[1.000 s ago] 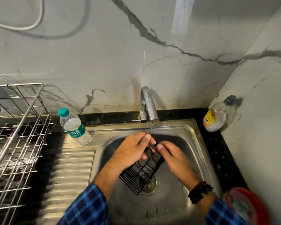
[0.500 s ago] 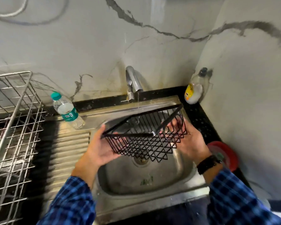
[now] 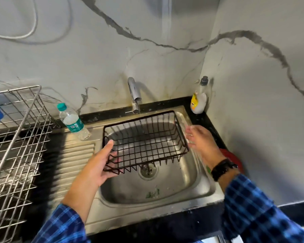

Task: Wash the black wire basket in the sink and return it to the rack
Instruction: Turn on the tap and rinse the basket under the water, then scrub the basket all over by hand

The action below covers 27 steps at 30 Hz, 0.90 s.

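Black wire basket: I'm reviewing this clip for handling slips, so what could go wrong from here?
The left hand alone grips the black wire basket by one corner over the sink; the right hand looks open beside it, so the basket may tip or drop. The water bottle stands between sink and dish rack and could be knocked over in passing.

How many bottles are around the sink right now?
2. A water bottle stands left of the tap, at the back of the draining board; a soap bottle sits in the back right corner of the counter. The rack on the left may hide others.
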{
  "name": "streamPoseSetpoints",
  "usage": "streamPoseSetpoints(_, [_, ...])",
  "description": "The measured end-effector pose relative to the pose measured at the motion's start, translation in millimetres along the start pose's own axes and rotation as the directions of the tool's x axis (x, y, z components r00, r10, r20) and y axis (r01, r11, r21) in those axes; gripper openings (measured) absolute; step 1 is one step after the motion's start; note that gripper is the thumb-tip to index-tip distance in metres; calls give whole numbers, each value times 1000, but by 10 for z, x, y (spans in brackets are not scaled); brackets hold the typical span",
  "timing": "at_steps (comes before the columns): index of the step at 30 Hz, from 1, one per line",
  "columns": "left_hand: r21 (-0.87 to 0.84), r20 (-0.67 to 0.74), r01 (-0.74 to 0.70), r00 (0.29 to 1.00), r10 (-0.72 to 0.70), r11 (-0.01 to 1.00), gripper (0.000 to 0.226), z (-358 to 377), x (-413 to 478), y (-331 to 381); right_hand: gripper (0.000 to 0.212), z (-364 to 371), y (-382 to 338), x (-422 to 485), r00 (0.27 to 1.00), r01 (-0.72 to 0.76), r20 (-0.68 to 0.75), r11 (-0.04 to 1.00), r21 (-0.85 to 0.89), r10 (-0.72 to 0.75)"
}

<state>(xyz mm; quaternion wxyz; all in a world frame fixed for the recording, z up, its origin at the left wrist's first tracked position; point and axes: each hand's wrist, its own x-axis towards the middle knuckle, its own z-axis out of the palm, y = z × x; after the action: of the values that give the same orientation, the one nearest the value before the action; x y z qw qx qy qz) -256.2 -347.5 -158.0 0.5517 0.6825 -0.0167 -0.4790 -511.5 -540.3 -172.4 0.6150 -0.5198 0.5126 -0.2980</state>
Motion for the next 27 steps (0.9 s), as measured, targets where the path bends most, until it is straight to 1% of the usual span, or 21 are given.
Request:
streamPoseSetpoints(1, [-41, -5, -10, 1000, 10, 999, 48, -1, -50, -36, 19, -184, 31, -32, 996, 55, -69, 990, -132, -64])
streamPoseSetpoints(2, [-79, -23, -21, 1000, 20, 997, 49, -15, -83, -84, 20, -399, 82, -75, 984, 87, -124, 947, -309, -131])
streamPoseSetpoints(3, [-120, -49, -34, 998, 28, 992, 55, -40, -112, -139, 20, -624, 139, -116, 974, 88, -136, 857, -509, -180])
streamPoseSetpoints(4, [-150, -79, -50, 996, 38, 987, 66, -60, -163, -185, 19, -831, 195, -139, 974, 56, -121, 719, -692, -192])
streamPoseSetpoints(5, [-172, -105, -61, 994, 43, 983, 81, -83, -206, -231, 18, -989, 236, -165, 982, 11, -99, 575, -818, -160])
streamPoseSetpoints(6, [-189, -141, -76, 989, 49, 979, 95, -91, -243, -281, 21, -1095, 295, -149, 994, -24, -71, 457, -889, -86])
streamPoseSetpoints(7, [-203, -170, -92, 984, 57, 975, 102, -78, -286, -322, 24, -1144, 346, -151, 999, -32, -36, 372, -928, -3])
streamPoseSetpoints(9, [-209, -216, -129, 973, 83, 969, 96, 22, -421, -360, 33, -1125, 415, -147, 994, 3, 30, 247, -969, 106])
streamPoseSetpoints(11, [-219, -239, -162, 965, 108, 962, 93, 138, -503, -361, 40, -1052, 456, -132, 993, 34, 51, 160, -986, 105])
streamPoseSetpoints(12, [-216, -248, -176, 961, 120, 960, 93, 195, -557, -348, 43, -1023, 477, -127, 994, 29, 44, 147, -989, 104])
streamPoseSetpoints(14, [-209, -272, -200, 952, 140, 957, 88, 234, -617, -335, 47, -999, 527, -113, 993, 4, 25, 170, -985, 118])
streamPoseSetpoints(16, [-201, -286, -215, 946, 153, 956, 85, 243, -656, -321, 47, -993, 559, -106, 995, -11, 9, 194, -981, 101])
streamPoseSetpoints(17, [-198, -284, -224, 945, 163, 954, 85, 244, -685, -316, 43, -989, 580, -98, 998, 0, 16, 229, -973, 68])
streamPoseSetpoints(19, [-190, -275, -243, 943, 186, 951, 87, 257, -746, -294, 29, -982, 600, -92, 996, 90, 88, 355, -930, -21])
streamPoseSetpoints(20, [-187, -270, -245, 944, 191, 951, 87, 267, -763, -281, 25, -985, 609, -100, 992, 122, 123, 403, -907, -23])
streamPoseSetpoints(21, [-190, -268, -248, 944, 193, 950, 86, 271, -778, -267, 25, -998, 664, -65, 989, 130, 146, 428, -894, 3])
streamPoseSetpoints(22, [-193, -271, -247, 944, 190, 950, 84, 274, -797, -253, 27, -1019, 725, -15, 990, 108, 137, 429, -897, 37])
streamPoseSetpoints(24, [-193, -277, -243, 943, 185, 951, 82, 265, -807, -222, 36, -1046, 757, 44, 993, -15, 33, 413, -911, 109])
streamPoseSetpoints(25, [-185, -271, -240, 945, 185, 953, 80, 255, -797, -218, 30, -1048, 672, 22, 997, -30, 7, 434, -901, 82])
streamPoseSetpoints(26, [-170, -264, -240, 946, 191, 956, 76, 247, -791, -212, 21, -1027, 533, -50, 1000, -14, -11, 488, -873, 9])
streamPoseSetpoints(27, [-154, -254, -243, 947, 199, 958, 70, 238, -792, -209, 12, -973, 325, -195, 994, 22, -40, 549, -836, -101])
